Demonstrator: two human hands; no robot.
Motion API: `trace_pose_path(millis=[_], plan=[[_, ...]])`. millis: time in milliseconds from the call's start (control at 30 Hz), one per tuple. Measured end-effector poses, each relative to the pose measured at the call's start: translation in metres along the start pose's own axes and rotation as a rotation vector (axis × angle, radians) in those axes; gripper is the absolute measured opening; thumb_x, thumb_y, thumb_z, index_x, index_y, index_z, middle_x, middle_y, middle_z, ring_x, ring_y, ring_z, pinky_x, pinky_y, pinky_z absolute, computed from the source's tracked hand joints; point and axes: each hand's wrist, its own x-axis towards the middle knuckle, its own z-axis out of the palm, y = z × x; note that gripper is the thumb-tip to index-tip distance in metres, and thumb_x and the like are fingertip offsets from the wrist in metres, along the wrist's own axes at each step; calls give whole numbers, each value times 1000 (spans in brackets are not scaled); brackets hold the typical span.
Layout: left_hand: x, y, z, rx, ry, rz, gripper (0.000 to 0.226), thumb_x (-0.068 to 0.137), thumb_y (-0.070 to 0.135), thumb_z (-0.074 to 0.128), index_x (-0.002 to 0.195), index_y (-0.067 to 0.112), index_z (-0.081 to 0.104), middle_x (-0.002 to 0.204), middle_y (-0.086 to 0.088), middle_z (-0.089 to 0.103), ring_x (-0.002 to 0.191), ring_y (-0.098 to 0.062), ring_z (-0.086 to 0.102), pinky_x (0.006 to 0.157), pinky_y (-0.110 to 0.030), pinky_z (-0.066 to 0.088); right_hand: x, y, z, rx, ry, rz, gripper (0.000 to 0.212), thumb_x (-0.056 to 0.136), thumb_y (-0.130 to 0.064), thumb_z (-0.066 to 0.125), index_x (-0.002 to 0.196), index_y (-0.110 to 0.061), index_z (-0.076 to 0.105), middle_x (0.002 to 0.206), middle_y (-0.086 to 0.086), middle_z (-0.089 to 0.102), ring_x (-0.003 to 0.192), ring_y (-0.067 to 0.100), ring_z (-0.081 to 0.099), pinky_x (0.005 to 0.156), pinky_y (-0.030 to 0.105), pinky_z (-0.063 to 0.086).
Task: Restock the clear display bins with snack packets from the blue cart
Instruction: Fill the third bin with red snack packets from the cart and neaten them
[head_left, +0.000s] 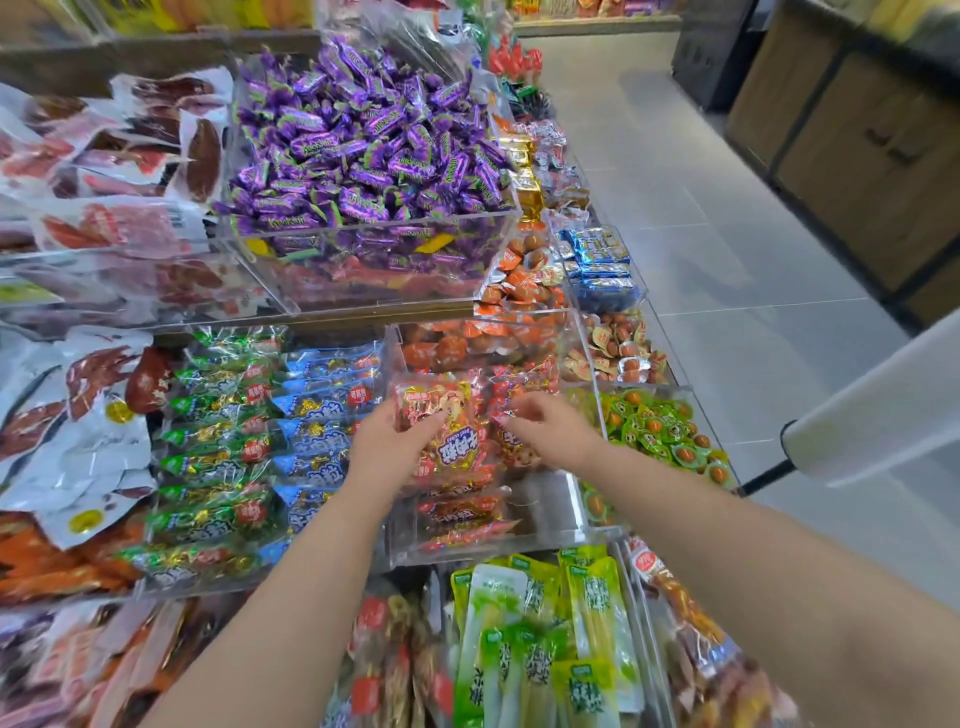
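Observation:
A clear display bin (540, 525) in the middle of the shelf holds several red snack packets. My left hand (387, 441) grips a stack of red snack packets (449, 436) at its left side, over the bin. My right hand (545, 428) reaches in from the right with its fingers curled at the right edge of the same packets; whether it pinches them I cannot tell. The blue cart is out of view.
A bin of green and blue packets (249, 441) sits to the left, purple candies (363, 150) behind, green egg packs (654, 426) to the right, and green-yellow long packs (545, 639) in front. A white cart handle (872, 410) juts in at right over the tiled aisle.

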Motion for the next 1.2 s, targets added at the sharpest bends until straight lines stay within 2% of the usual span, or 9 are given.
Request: trace_pose_path(millis=[133,200,400,567,700,833,967,1067,1200], plan=[[-14,18,23,-342,-47,-121,63,82,50,67,137,26,45,133,1,56,117,-25,57,93,-46,49,-23,-15,3,776,-241,211,65,67,-34,77,123,-14,51,99,2,71,98,21,67,90,37,52],[-21,21,34,-432,-90,-171,55,89,45,61,137,25,45,131,-7,59,116,-32,59,97,-57,46,-29,-18,4,987,-197,216,59,73,-14,76,124,-14,45,93,7,72,82,24,70,70,30,56],[-29,22,36,-661,-276,-156,21,88,10,64,108,15,65,104,-7,73,93,-21,71,69,-32,59,-39,-20,-6,1450,184,190,47,85,-9,66,128,-4,46,96,11,69,75,17,69,60,28,56],[-31,17,35,-523,-278,-174,24,87,18,68,110,16,64,107,-10,72,97,-24,70,84,-37,57,-51,-31,1,1062,-39,200,88,79,-12,72,149,-18,19,129,4,50,90,16,67,79,32,56],[-26,5,14,97,-269,15,23,78,40,75,96,29,64,100,6,69,88,-8,66,74,-25,52,-43,-33,-27,923,76,153,84,77,-4,74,145,-20,27,133,6,46,97,23,65,80,37,57],[-37,-21,1,506,-600,168,30,67,50,81,88,38,64,95,15,66,79,3,58,70,-17,47,-28,-36,-55,190,170,97,72,75,-18,78,136,-15,40,128,6,52,92,18,60,69,29,55],[-42,-41,13,966,-805,320,47,75,48,74,118,31,64,119,12,63,102,-8,58,86,-24,47,-15,-39,-50,-599,-73,22,67,76,-17,63,139,-20,40,126,8,58,95,24,59,76,32,54],[-38,-45,23,1017,-748,352,35,84,35,68,118,29,67,117,9,66,105,-13,60,87,-28,49,-5,-32,-27,-941,-285,3,64,79,-8,53,140,-22,39,133,8,53,113,27,55,78,31,51],[-32,-50,26,942,-714,291,27,82,30,67,108,28,73,107,12,71,88,-3,60,79,-19,46,10,-11,-4,-1017,-331,29,70,82,-1,54,142,-30,37,136,5,51,115,26,55,80,34,53]])
